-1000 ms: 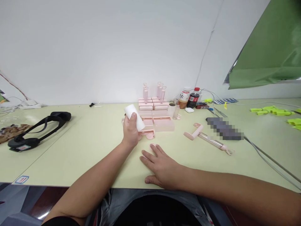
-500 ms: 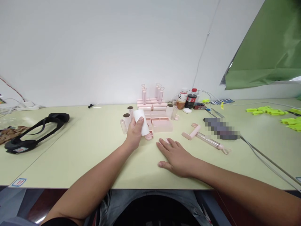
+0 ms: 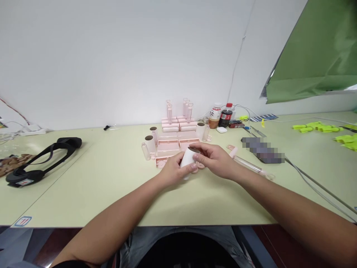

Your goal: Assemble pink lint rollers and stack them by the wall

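Note:
My left hand is wrapped around a white lint roller refill, which tilts above the table with its brown cardboard core facing up. Thumb and fingers of my right hand pinch the upper rim of that same roll. Small round pink caps lie just below the hands, partly hidden. Behind are open pink trays and a smaller pink tray with round pieces in it. Right of my right hand lies a pink lint roller handle with a clear tube.
More refill rolls and clear tubes stand left of the trays. Pink capped tubes stand at the back. Two drink bottles, a pixelated dark object and yellow-green pieces are rightward; a black headset lies left.
My left hand has brought the refill right and toward me, turning its core upward. My right hand has risen from lying flat on the table to grip the roll's top.

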`<control>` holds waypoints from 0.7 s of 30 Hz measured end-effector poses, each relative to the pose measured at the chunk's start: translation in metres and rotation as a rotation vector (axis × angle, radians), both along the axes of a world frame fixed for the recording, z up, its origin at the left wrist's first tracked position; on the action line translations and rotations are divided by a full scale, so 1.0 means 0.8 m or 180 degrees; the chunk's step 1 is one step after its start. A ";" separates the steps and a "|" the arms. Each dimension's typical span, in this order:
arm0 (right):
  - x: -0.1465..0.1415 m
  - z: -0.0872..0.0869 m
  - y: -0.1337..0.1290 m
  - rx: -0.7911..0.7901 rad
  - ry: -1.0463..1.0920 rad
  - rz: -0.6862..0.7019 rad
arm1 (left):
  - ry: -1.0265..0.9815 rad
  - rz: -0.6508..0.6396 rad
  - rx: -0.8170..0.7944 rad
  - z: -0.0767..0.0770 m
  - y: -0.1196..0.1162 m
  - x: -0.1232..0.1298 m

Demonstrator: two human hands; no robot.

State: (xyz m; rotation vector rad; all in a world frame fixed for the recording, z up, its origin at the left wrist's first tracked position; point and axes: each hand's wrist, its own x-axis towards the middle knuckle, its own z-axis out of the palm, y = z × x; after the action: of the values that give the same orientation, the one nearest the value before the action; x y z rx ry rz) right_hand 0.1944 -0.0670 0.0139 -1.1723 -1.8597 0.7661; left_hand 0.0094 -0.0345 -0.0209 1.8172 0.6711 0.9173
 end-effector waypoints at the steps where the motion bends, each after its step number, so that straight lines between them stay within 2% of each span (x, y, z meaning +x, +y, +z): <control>1: 0.003 0.004 0.002 0.0053 -0.0028 -0.0078 | 0.0044 -0.0012 0.0034 -0.002 -0.002 0.003; 3: 0.017 0.015 0.011 0.0261 -0.0159 -0.0386 | 0.0090 0.0077 0.0157 -0.006 -0.006 0.007; 5: 0.039 0.027 0.027 0.0619 -0.0353 -0.0972 | 0.0281 0.0211 0.0432 -0.010 -0.013 0.010; 6: 0.052 0.032 0.036 0.0802 -0.0499 -0.1361 | 0.0475 0.0208 0.0646 -0.013 -0.018 0.012; 8: 0.077 0.034 0.057 0.0839 -0.0919 -0.1930 | 0.1029 -0.0024 0.1158 -0.016 -0.030 0.014; 11: 0.100 0.018 0.082 0.0418 -0.1355 -0.1911 | 0.1818 -0.0466 0.1667 -0.018 -0.047 0.021; 16: 0.097 -0.014 0.093 0.0146 -0.1548 -0.1799 | 0.2434 -0.0637 0.1422 -0.020 -0.053 0.042; 21: 0.112 -0.006 0.080 0.0238 -0.1769 -0.1778 | 0.2633 -0.0664 0.1316 -0.028 -0.040 0.061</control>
State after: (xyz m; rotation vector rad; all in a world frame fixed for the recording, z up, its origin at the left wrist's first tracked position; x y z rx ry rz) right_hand 0.2840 -0.0027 0.0092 -1.8738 -1.8074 0.0522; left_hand 0.0583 -0.0667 -0.0431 2.6049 0.7960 0.1239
